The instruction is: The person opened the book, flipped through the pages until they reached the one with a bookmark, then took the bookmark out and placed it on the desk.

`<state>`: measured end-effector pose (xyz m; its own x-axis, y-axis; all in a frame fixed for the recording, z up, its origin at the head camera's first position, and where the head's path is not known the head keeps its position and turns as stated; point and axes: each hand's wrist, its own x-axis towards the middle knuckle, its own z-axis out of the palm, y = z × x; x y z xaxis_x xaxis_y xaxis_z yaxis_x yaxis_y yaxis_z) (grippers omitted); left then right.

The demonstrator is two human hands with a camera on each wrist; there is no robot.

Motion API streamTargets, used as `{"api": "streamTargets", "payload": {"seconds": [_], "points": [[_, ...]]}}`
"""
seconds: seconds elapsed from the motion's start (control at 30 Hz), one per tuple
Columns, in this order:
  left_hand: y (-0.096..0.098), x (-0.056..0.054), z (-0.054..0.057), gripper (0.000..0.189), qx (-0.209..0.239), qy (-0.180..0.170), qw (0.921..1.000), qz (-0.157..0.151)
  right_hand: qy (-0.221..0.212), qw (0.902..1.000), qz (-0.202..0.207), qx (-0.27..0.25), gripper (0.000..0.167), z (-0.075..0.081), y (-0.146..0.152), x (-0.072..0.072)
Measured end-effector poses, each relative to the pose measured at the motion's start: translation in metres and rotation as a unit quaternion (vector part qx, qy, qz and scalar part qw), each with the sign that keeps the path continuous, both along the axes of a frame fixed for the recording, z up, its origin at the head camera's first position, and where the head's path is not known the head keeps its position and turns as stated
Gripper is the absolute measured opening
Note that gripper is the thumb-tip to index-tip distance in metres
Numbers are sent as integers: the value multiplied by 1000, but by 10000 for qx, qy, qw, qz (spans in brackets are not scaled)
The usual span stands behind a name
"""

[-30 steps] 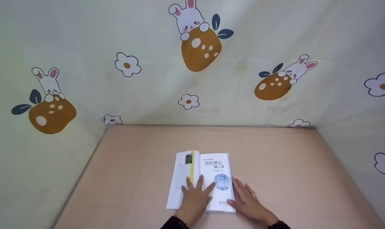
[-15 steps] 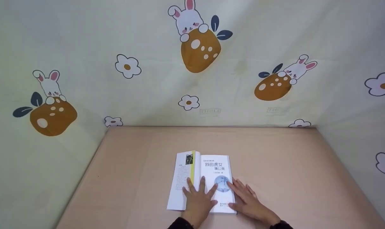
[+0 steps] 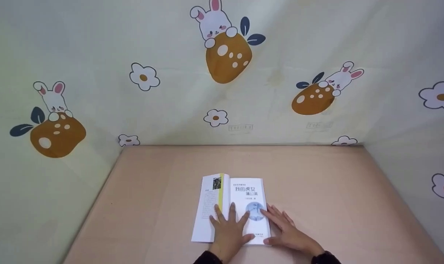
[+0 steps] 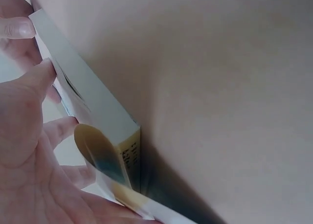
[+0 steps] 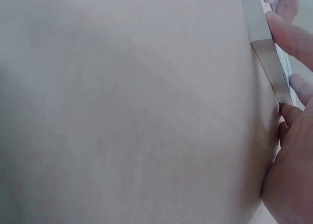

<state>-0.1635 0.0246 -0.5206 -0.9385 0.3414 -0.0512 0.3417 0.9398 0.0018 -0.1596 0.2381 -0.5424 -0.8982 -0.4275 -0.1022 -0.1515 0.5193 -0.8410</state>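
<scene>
A paperback book (image 3: 246, 183) lies open near its front, with a cover flap on the left and a title page with a blue round picture on the right. My left hand (image 3: 227, 234) presses across the fold, fingers spread and straight. At the right edge of the book is my right hand (image 3: 291, 235), its index finger on the page and its thumb by the lower corner. The left wrist view shows the book's yellowish spine (image 4: 129, 158) and a curved cover fold beside my left palm (image 4: 24, 136). In the right wrist view, fingers (image 5: 292, 112) touch the page-block edge.
The book rests on a pinkish-beige table (image 3: 152, 183). Behind and on both sides stands a pale cloth wall (image 3: 178, 99) printed with rabbits, orange fruit and flowers. Dark sleeves (image 3: 207, 257) cover both wrists.
The right index finger has moved from beside the book onto the page's right edge. My left hand has shifted slightly right, its thumb farther across the page. The book stays open.
</scene>
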Motion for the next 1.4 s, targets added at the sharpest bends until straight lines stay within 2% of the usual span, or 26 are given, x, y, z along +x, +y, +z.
{"api": "streamTargets", "payload": {"seconds": [0.17,0.23,0.47,0.63,0.9,1.13,1.3,1.4], "points": [[1,-1,3,60,164,-155,9997,-38,255,9997,-20,6,83,-1,0,0],[0,0,3,57,290,-236,9993,-54,205,9998,-18,-33,84,-3,0,0],[-1,0,1,49,342,110,9992,-176,108,9997,-199,103,87,-6,-1,-1],[-1,0,1,50,506,-181,9985,-76,171,9992,-226,285,91,-4,-3,-2],[-3,0,3,50,607,-306,9977,-32,134,9978,-463,460,102,-5,-8,-1],[-5,0,4,61,834,-568,9949,-31,384,9962,-578,518,102,-9,-10,-1],[-9,2,4,78,829,-475,9953,-167,444,9951,-694,542,100,-10,-11,0],[-10,3,5,81,775,-376,9960,-248,390,9949,-751,550,97,-11,-11,2]]}}
